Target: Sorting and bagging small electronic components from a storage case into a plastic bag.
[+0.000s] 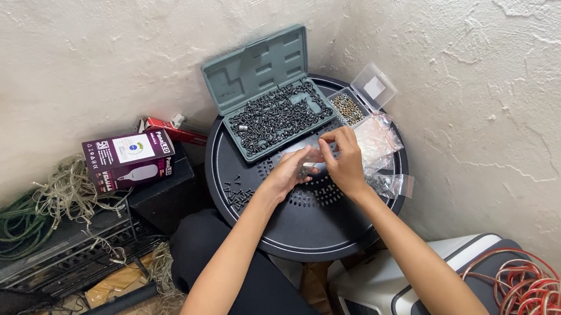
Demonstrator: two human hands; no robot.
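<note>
Both hands meet over a round black perforated table (308,227) set in a corner. My left hand (289,172) and my right hand (343,159) pinch a small clear plastic bag (314,156) between them. Just beyond lies an open grey-green tool case (270,96) whose lower half is full of small dark screws. A little heap of loose dark screws (240,194) sits on the table left of my left wrist.
A small clear box of brass-coloured bits (349,107) and several clear plastic bags (380,144) lie at the table's back right. Bulb boxes (127,157), tangled cords (43,204) and a rack fill the left floor. A coil of red cable (541,307) rests on a grey case (383,303).
</note>
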